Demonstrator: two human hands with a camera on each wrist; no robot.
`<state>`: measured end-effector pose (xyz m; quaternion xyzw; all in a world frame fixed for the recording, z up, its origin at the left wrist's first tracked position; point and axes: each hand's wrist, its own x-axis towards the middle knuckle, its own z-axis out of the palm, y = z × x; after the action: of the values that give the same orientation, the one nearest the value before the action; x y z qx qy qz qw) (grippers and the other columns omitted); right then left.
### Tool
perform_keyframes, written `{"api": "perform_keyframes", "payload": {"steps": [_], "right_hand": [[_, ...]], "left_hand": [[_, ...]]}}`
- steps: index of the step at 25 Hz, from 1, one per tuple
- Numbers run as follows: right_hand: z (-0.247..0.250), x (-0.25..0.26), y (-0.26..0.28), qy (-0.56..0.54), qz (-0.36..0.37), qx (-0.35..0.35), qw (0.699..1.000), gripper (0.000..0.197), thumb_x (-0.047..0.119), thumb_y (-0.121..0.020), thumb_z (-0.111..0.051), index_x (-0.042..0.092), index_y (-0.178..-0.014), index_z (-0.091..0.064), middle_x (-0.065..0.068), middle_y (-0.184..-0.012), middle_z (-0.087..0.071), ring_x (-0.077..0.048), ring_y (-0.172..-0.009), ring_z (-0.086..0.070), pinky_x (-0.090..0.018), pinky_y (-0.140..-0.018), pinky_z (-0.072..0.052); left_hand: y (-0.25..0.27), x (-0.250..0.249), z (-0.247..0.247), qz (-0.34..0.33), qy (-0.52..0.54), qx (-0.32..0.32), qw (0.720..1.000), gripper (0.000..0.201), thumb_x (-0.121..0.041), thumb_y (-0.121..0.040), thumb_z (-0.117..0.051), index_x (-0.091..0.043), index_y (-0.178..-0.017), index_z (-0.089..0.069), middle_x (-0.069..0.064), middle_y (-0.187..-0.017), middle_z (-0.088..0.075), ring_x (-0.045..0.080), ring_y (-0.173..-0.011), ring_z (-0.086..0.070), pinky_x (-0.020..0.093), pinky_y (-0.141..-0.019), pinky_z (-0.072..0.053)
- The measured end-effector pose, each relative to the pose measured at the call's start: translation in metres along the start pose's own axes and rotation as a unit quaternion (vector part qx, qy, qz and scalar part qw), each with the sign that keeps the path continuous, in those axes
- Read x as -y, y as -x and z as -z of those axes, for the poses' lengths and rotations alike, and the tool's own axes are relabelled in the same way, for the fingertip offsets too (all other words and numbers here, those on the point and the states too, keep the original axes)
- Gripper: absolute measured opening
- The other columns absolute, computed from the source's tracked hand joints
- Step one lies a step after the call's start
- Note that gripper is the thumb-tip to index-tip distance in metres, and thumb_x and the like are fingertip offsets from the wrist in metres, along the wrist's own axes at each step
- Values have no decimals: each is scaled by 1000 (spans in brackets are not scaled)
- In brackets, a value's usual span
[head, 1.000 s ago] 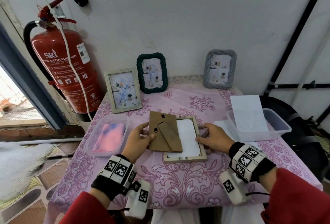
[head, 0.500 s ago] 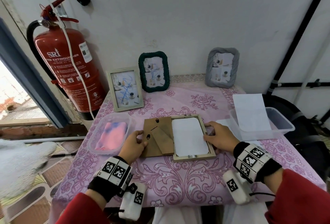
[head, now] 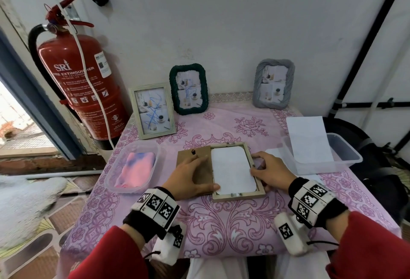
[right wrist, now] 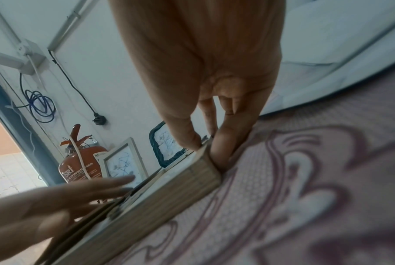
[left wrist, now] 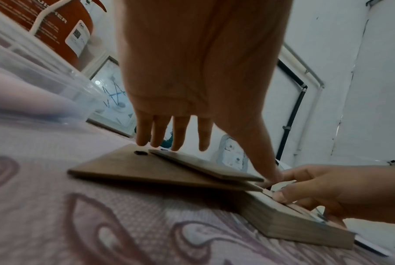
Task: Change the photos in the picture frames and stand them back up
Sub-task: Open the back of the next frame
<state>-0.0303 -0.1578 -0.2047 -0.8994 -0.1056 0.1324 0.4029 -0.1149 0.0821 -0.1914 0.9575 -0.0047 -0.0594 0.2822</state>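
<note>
Head view: we've got the wooden frame (head: 238, 195) face down on the tablecloth (head: 221, 230), white photo back (head: 233, 171) exposed, long axis running away from us. Our left hand (head: 188, 178), fingers straight, presses the brown backing board (head: 190, 157) just left of it. The right hand (head: 271, 173) pinches the frame's right rail, so it's nearer. One tub (head: 113, 186) holds pink cloth, the other tub (head: 352, 156) white sheets.

Left wrist view: flat fingers (left wrist: 178, 134) on the board.

Right wrist view: thumb (right wrist: 185, 132) on top, finger beside the rail.

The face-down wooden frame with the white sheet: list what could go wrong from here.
1. The brown backing board lies half off the wooden frame, under the flat left hand; sliding it back could crumple the white sheet.
2. The right hand grips only the frame's edge, so the frame might skid on the pink tablecloth.
</note>
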Motion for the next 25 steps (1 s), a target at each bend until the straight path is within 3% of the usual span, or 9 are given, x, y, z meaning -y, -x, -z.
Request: {"api": "perform_keyframes", "payload": {"steps": [2,7,11,17,21,25], "right_hand": [[0,0,0,-7,0,2,1000,45,15,-85,-62,16,-128,-49,0,-66,-55,-23,-55,-60,-25,-38,-51],[0,-2,0,-22,-3,7,1000,45,13,-85,-62,16,-128,-50,-1,-65,-54,-22,-53,-58,-26,-36,-51],[0,-3,0,-42,-3,13,999,47,13,-85,-63,16,-130,-48,0,-64,-53,-16,-50,-57,-25,-35,-50],[1,-4,0,-58,-4,18,998,49,14,-85,-64,17,-131,-47,0,-67,-52,-15,-54,-57,-30,-39,-54],[1,-5,0,-62,-3,22,998,49,15,-85,-65,18,-131,-47,-1,-67,-52,-14,-55,-56,-30,-40,-54],[1,-7,0,-47,8,21,999,48,17,-85,-65,17,-130,-48,1,-65,-52,-13,-55,-56,-26,-42,-54]], "left_hand": [[-1,5,-2,10,-9,33,999,95,-59,-68,-70,-26,-146,-27,2,-157,-15,19,-144,-17,36,-118,-19],[0,16,1,34,-52,-3,998,94,-60,-67,-71,-19,-143,-34,3,-155,-21,19,-142,-21,35,-118,-20],[2,20,4,37,-62,25,997,94,-58,-67,-72,-19,-144,-33,3,-155,-17,19,-143,-18,35,-118,-17],[-11,5,9,19,-34,-17,999,91,-61,-70,-68,-19,-143,-33,1,-151,-31,18,-137,-31,33,-115,-27],[-35,-15,14,-3,-63,7,998,83,-56,-71,-70,-18,-138,-40,4,-142,-41,20,-130,-39,36,-111,-32],[-60,-27,7,41,-109,43,992,79,-57,-73,-68,-13,-134,-44,10,-130,-42,28,-122,-43,40,-107,-35]]}}
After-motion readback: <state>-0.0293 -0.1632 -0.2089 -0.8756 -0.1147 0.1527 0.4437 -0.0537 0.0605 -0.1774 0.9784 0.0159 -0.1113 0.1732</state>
